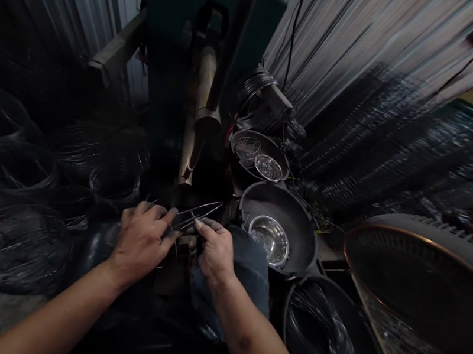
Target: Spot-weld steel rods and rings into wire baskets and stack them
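Observation:
Both hands meet in front of a dark machine with rod-like electrodes (186,175). A thin wire frame (208,210), bent to a point at its right end, lies between them. My left hand (141,239) is closed on its left part, fingers bent over the wire. My right hand (214,245) pinches the frame between thumb and fingers from the right. The frame sits just below the lower electrode tip, over a small block. Its full shape is hidden by the fingers and the dark.
To the right, a black pan (306,230) holds a shiny metal bowl (269,241); another pan (237,136) behind holds wire pieces. A wire coil (324,328) lies in a tub at lower right. Round wire racks (18,250) are stacked left. A fan (417,283) stands at far right.

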Demonstrator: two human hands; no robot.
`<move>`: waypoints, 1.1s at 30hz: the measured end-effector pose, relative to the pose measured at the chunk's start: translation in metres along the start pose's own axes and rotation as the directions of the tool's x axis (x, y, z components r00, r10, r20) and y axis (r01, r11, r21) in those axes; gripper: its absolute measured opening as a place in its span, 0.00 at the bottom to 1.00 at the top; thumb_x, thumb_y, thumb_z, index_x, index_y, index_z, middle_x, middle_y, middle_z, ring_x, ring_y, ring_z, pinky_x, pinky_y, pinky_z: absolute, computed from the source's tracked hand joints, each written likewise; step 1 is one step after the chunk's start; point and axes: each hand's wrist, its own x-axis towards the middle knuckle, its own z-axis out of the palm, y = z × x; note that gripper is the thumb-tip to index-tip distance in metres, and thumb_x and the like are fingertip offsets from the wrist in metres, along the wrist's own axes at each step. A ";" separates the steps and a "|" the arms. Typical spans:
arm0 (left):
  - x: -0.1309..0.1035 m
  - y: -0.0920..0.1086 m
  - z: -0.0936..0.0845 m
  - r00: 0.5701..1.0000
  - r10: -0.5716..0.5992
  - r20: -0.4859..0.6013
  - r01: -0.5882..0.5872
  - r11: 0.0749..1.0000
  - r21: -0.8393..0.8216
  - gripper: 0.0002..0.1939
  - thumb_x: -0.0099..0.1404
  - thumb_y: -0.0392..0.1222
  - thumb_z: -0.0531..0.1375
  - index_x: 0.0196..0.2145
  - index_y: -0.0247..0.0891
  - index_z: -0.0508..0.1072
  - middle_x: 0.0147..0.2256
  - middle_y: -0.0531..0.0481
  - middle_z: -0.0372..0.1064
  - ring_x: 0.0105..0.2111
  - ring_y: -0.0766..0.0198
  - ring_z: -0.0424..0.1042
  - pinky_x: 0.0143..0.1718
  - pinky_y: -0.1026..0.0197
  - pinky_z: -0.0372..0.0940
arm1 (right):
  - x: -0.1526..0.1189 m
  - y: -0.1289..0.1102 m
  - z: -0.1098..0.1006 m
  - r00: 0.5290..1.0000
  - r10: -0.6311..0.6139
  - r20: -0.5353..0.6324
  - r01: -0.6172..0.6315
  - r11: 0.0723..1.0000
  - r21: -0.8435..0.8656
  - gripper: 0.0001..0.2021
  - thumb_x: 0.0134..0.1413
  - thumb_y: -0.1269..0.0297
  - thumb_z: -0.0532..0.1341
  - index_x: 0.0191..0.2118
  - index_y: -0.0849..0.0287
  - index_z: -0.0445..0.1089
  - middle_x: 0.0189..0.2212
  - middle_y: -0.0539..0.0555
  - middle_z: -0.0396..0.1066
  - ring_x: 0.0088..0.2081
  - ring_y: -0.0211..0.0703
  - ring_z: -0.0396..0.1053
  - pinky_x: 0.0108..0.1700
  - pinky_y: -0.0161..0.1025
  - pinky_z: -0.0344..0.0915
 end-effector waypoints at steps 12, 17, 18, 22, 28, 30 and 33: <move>0.027 -0.005 -0.002 0.988 0.125 -0.093 -0.104 0.974 0.201 0.19 0.62 0.42 0.56 0.48 0.30 0.73 0.39 0.39 0.72 0.43 0.46 0.65 0.40 0.46 0.56 | 0.030 -0.001 0.019 0.999 0.024 0.028 -0.029 0.982 0.185 0.11 0.32 0.67 0.69 0.25 0.62 0.68 0.17 0.48 0.69 0.13 0.28 0.56 0.14 0.27 0.50; 0.043 -0.012 -0.012 0.987 0.141 -0.082 -0.120 0.968 0.219 0.19 0.62 0.42 0.55 0.47 0.30 0.73 0.37 0.40 0.72 0.41 0.47 0.65 0.38 0.46 0.56 | 0.039 -0.006 0.034 0.998 0.022 0.054 -0.033 0.975 0.218 0.12 0.31 0.67 0.69 0.24 0.62 0.67 0.17 0.47 0.69 0.13 0.28 0.55 0.14 0.27 0.50; 0.047 -0.013 -0.015 0.987 0.142 -0.073 -0.123 0.967 0.222 0.19 0.62 0.42 0.54 0.47 0.30 0.73 0.37 0.40 0.72 0.41 0.47 0.65 0.38 0.46 0.56 | 0.040 -0.008 0.037 0.999 0.017 0.051 -0.028 0.975 0.220 0.11 0.32 0.67 0.69 0.24 0.62 0.67 0.17 0.47 0.69 0.13 0.27 0.55 0.14 0.27 0.49; 0.061 -0.018 -0.026 0.990 0.138 -0.016 -0.129 0.960 0.247 0.18 0.62 0.44 0.54 0.46 0.34 0.74 0.37 0.41 0.71 0.42 0.46 0.64 0.38 0.46 0.56 | 0.048 -0.014 0.046 1.000 0.001 0.019 -0.005 0.977 0.213 0.09 0.35 0.69 0.67 0.25 0.62 0.67 0.17 0.47 0.69 0.14 0.27 0.55 0.15 0.27 0.50; 0.079 -0.024 -0.036 0.987 0.153 0.042 -0.159 0.959 0.235 0.16 0.62 0.46 0.53 0.42 0.38 0.75 0.37 0.41 0.71 0.43 0.47 0.63 0.39 0.48 0.55 | 0.057 -0.020 0.055 1.000 -0.011 0.012 0.008 0.976 0.217 0.06 0.36 0.71 0.66 0.25 0.63 0.68 0.17 0.46 0.67 0.14 0.26 0.54 0.16 0.27 0.49; 0.083 -0.026 -0.037 0.988 0.145 0.054 -0.154 0.963 0.221 0.16 0.61 0.46 0.54 0.41 0.38 0.75 0.37 0.42 0.71 0.43 0.47 0.63 0.40 0.48 0.55 | 0.058 -0.021 0.056 1.000 -0.015 0.005 0.014 0.978 0.207 0.06 0.37 0.71 0.66 0.25 0.63 0.68 0.17 0.46 0.67 0.14 0.26 0.54 0.16 0.27 0.50; 0.088 -0.026 -0.039 0.987 0.141 0.074 -0.153 0.969 0.194 0.15 0.60 0.45 0.55 0.41 0.37 0.75 0.37 0.42 0.71 0.43 0.47 0.63 0.40 0.47 0.55 | 0.059 -0.023 0.057 1.000 -0.027 0.010 0.024 0.981 0.194 0.06 0.38 0.71 0.66 0.25 0.62 0.67 0.18 0.46 0.67 0.15 0.26 0.54 0.16 0.27 0.49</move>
